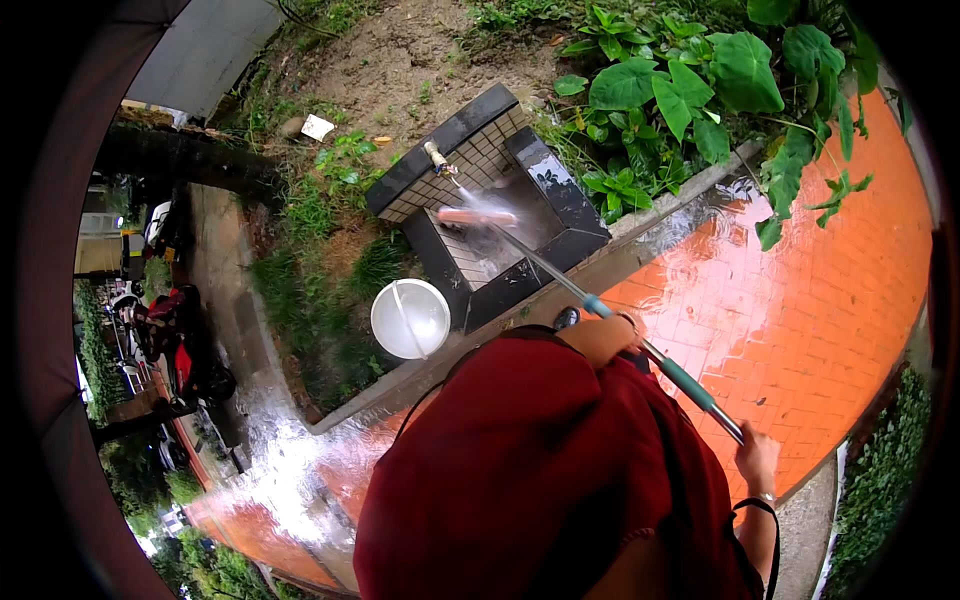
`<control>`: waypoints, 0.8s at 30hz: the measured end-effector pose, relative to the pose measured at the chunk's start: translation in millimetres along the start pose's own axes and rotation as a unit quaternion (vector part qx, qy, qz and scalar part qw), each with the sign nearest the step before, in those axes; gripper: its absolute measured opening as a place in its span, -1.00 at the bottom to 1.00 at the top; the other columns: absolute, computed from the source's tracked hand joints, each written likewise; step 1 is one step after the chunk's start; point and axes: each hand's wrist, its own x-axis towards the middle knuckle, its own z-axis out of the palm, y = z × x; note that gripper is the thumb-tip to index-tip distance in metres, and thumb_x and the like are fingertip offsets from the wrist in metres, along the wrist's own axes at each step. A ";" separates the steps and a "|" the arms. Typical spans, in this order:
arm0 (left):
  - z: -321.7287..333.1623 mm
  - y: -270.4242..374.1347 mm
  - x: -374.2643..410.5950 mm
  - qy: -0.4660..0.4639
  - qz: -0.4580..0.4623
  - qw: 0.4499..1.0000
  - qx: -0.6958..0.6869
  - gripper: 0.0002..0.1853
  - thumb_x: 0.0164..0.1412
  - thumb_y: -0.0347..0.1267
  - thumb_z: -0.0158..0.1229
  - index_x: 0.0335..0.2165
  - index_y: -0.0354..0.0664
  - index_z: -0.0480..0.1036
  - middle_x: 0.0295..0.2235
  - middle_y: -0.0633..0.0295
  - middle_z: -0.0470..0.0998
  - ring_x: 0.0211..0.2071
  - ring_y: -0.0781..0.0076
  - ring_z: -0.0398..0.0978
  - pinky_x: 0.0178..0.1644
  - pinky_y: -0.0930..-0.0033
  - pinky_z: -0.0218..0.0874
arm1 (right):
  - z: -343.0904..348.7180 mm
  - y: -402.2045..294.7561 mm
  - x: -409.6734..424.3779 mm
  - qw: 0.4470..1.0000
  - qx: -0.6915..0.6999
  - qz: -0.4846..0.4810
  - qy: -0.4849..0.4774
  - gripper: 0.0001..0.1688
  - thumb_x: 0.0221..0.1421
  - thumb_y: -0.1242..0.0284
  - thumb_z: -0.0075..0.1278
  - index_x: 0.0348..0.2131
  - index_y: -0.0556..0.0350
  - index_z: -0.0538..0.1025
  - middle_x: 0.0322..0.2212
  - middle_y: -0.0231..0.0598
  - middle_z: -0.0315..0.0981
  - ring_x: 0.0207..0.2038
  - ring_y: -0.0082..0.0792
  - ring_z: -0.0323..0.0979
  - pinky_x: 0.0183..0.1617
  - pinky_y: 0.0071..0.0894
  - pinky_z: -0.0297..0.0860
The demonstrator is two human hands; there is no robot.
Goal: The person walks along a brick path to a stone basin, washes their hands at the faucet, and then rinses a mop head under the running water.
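My left hand wraps around the metal pole of a mop, partly hidden by its own wrist. Further back, my right hand grips the end of the same pole, beyond its green sleeve. The pole slants down into a tiled outdoor wash basin with a dark stone rim. There the mop's orange-pink head lies under a tap, and running water splashes over it. A white bucket stands on the grass left of the basin.
Wet orange brick paving spreads to the right, bordered by a concrete kerb. Large-leaved plants lean over the basin's right side. A red motorcycle is parked far left. A black shoe shows near the basin.
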 end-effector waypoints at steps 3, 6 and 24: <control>-0.8 59.3 10.2 0.016 0.081 0.995 0.064 -0.56 -0.17 -0.02 0.20 -0.35 -0.08 0.54 -0.41 0.09 0.55 -0.36 0.23 0.51 -0.25 0.18 0.35 | -19.7 44.6 -37.0 1.000 0.006 -0.001 -0.006 -0.80 -0.26 0.56 -0.07 -0.47 -0.03 0.36 -0.72 -0.10 0.36 -0.58 0.02 0.38 -0.52 0.00 0.25; -8.6 63.4 1.6 0.032 0.108 0.993 0.038 -0.61 -0.14 -0.04 0.18 -0.39 -0.06 0.55 -0.49 0.08 0.55 -0.39 0.25 0.52 -0.29 0.18 0.35 | -19.7 43.7 -38.2 0.999 0.012 0.020 -0.023 -0.82 -0.26 0.57 -0.09 -0.49 -0.02 0.36 -0.72 -0.10 0.37 -0.58 0.01 0.39 -0.51 0.00 0.27; 62.2 39.7 78.3 0.034 0.188 0.979 0.078 -0.56 -0.16 0.01 0.13 -0.37 -0.06 0.56 -0.45 0.12 0.56 -0.37 0.14 0.51 -0.27 0.20 0.33 | -3.2 49.9 -55.1 0.998 0.026 0.027 -0.052 -0.83 -0.27 0.54 -0.07 -0.49 0.00 0.38 -0.72 -0.06 0.36 -0.56 0.06 0.38 -0.47 0.03 0.27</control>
